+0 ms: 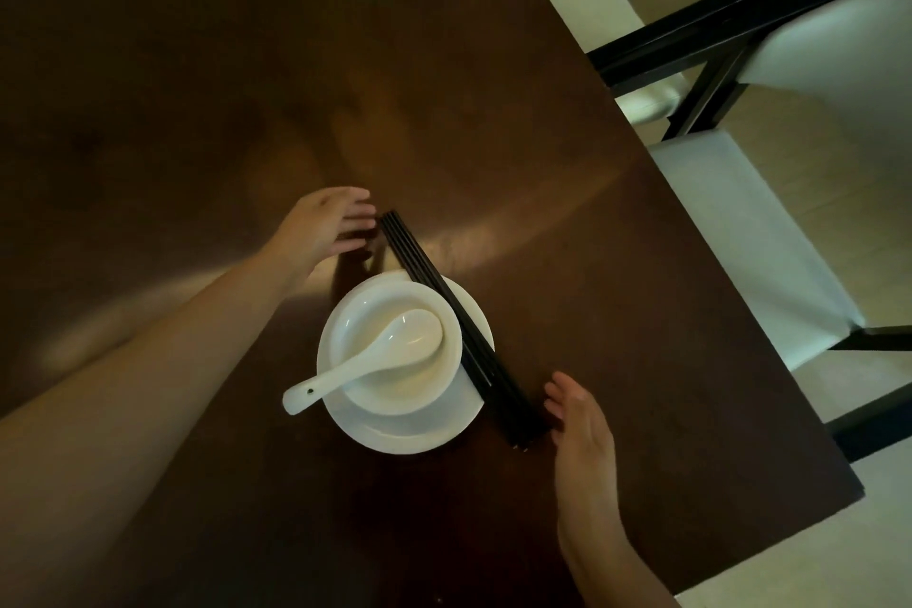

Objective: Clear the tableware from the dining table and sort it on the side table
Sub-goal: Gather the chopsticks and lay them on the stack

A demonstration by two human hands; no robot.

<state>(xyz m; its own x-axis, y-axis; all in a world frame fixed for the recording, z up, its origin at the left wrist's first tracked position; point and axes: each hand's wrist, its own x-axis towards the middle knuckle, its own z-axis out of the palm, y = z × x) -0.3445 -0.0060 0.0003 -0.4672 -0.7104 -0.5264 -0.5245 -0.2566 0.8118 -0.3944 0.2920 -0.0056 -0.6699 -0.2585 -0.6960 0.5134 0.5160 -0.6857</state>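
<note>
No readable text, label, brand or number shows on anything.

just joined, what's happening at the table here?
A person is at a dark wooden table with one place setting stacked on it: a white spoon lies in a white bowl, which sits on a white plate. A bundle of black chopsticks rests across the plate's right rim. The left hand is open at the far end of the chopsticks and the right hand is open at the near end. Neither hand grips anything yet.
</note>
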